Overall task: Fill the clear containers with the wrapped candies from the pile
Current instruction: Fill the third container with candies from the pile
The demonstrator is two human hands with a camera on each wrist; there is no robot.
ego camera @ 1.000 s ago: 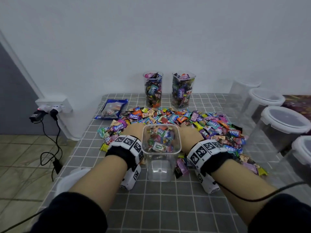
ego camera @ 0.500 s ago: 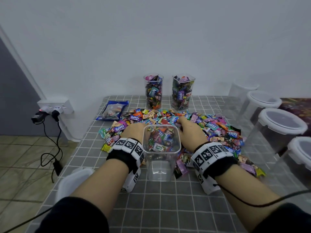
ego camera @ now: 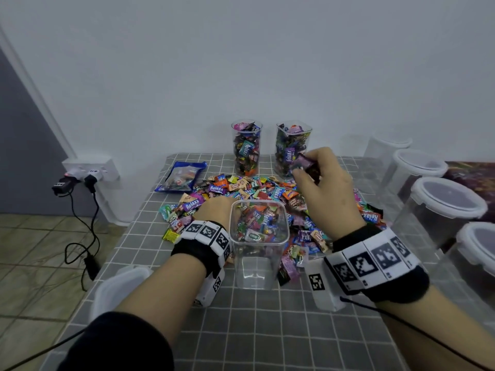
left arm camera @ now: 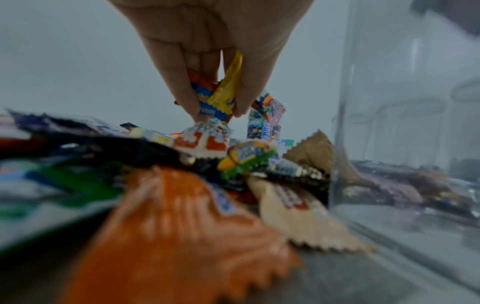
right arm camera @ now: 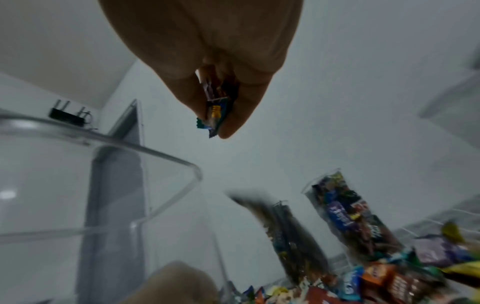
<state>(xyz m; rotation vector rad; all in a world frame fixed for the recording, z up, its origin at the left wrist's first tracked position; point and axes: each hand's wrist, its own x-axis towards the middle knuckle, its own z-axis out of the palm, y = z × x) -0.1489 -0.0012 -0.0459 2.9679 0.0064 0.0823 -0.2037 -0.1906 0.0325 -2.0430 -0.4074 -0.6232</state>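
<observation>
Right hand point(ego camera: 325, 183) and left hand point(left arm camera: 213, 51) each pinch candies point(right arm camera: 215, 107), perhaps 2.

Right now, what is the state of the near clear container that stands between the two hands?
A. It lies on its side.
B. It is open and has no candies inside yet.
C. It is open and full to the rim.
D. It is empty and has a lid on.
B: the near clear container stands upright with no lid, its bottom bare; the colours seen through its walls are the candy pile behind it.
</observation>
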